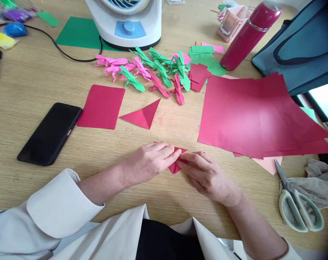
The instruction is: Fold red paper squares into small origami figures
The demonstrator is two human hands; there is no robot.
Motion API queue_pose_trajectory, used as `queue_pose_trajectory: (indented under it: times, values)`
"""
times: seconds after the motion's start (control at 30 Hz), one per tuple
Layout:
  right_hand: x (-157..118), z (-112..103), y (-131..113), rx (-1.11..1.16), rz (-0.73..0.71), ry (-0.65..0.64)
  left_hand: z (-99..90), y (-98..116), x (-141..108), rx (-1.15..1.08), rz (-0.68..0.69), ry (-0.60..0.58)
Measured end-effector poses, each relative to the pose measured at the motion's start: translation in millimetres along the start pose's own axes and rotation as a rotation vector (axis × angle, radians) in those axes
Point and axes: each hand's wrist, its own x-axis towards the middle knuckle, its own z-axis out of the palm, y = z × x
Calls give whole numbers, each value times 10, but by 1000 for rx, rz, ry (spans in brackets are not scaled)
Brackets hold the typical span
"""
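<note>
Beyond a cream coat, grips folded paper on the table with left hand and right hand closed around it, likely light, crisp and easily creased, so best pinched along its folded edges.

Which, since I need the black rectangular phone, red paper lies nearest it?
The square red paper stack beside the phone; the creased red triangle and large red sheets lie farther right.
</note>
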Motion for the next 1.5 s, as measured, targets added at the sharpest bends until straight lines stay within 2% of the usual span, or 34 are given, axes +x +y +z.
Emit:
queue_pose_trajectory:
  times: [0.27,1.27,1.5]
  values:
    - [-15,41,-10,35,58,123,-31,7,-3,17,-4,-30]
    - [23,10,23,130,21,90,-18,18,-9,34,-11,-59]
    - [30,11,29,107,0,82,-78,47,-1,78,7,-85]
